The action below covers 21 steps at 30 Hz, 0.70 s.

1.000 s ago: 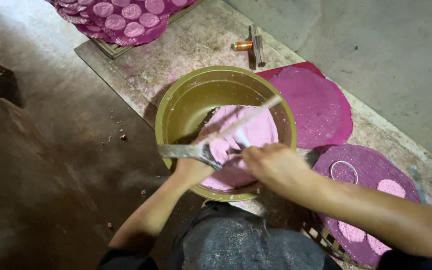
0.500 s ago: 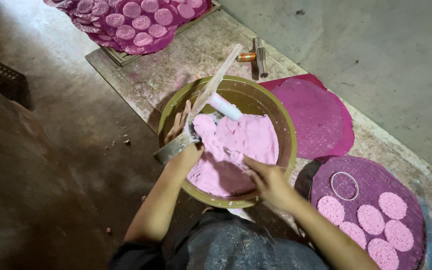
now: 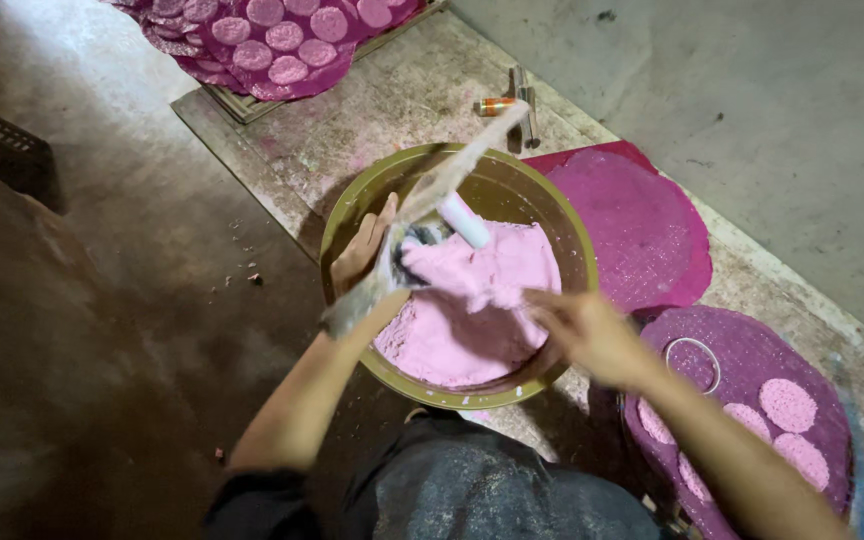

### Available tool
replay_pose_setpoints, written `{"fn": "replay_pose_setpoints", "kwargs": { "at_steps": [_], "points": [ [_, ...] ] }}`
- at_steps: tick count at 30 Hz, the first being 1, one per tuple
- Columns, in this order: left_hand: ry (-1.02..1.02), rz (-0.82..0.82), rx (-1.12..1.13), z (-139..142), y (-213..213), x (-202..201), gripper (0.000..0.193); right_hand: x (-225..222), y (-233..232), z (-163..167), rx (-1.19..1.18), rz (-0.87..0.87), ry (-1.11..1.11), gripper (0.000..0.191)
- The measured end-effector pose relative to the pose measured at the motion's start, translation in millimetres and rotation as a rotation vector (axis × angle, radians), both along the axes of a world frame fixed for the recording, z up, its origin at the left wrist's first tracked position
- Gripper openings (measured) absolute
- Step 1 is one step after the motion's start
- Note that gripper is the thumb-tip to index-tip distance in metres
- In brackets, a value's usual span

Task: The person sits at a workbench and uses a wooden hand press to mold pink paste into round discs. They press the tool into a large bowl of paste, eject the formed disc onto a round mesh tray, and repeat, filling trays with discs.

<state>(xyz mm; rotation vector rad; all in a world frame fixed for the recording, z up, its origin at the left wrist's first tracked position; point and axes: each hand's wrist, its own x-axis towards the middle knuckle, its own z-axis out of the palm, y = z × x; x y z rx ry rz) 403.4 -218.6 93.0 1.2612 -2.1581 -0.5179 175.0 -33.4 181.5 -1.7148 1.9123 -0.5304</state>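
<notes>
Left hand (image 3: 364, 258) clenched on a long flat scraper (image 3: 430, 195), angled over the bowl (image 3: 352, 215) so pink dough (image 3: 472, 300) drops inside; right hand (image 3: 584, 332) fingers released, steadying the rim.

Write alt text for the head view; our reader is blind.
A person's left hand holds a flat scraper over pink dough in a round bowl, while the right hand rests at the rim.

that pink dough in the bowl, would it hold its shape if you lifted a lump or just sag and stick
The pink dough lies slumped in soft folds, so a lump would probably sag. It smears the bowl wall and coats the flat tool in the left hand, so it is likely sticky. The right hand hovers at its edge.
</notes>
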Motion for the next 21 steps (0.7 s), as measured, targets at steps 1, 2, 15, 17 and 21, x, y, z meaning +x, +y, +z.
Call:
{"fn": "replay_pose_setpoints", "kwargs": {
  "at_steps": [1, 2, 15, 17, 21],
  "points": [
    [-0.06, -0.023, 0.059, -1, 0, 1, 0.08, -10, -8, 21, 0.228, -0.014, 0.132, 0.035],
    [-0.081, -0.086, 0.028, -2, 2, 0, 0.073, -17, -19, 41, 0.457, -0.032, 0.26, 0.033],
    [0.118, -0.328, 0.28, -17, 28, 15, 0.062, 55, -30, 59, -0.092, 0.587, 0.909, 0.023],
    [0.106, -0.299, 0.192, -15, 14, 24, 0.067, 44, -20, 92, 0.022, 0.427, 0.934, 0.017],
    [-0.034, -0.374, -0.125, -16, 1, 21, 0.062, 48, -27, 117, 0.051, 0.408, 0.949, 0.031]
  ]
}}
